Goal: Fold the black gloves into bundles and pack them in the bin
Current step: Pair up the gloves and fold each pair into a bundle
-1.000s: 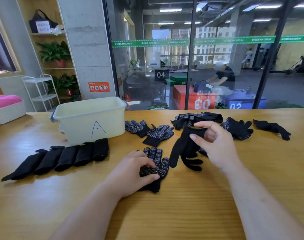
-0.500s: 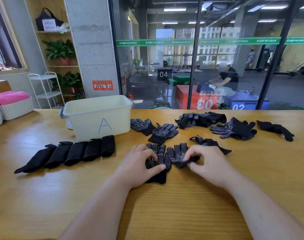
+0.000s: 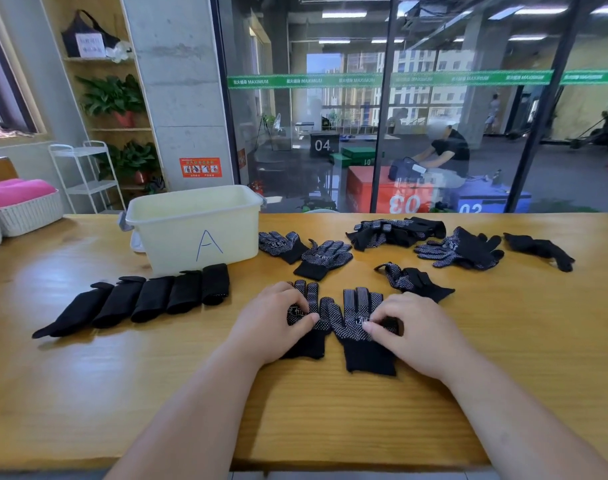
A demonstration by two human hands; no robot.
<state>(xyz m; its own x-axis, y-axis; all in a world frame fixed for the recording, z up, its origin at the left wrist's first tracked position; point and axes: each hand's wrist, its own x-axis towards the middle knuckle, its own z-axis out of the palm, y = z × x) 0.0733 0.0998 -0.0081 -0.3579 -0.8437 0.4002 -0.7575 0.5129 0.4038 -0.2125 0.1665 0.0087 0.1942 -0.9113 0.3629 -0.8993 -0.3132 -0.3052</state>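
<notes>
Two gloves lie flat on the table, dotted palms up and fingers pointing away. The left hand sits on the left glove and the right hand on the right glove. Both have fingers bent onto the knit, pinching or just pressing, hard to call. The gloves look soft, light and floppy. The rubber dots should help grip, and the ribbed cuffs nearest the person look the firmest place to hold. Five folded bundles line up just in front of the bin, to the left of the hands. More loose gloves lie beyond.
</notes>
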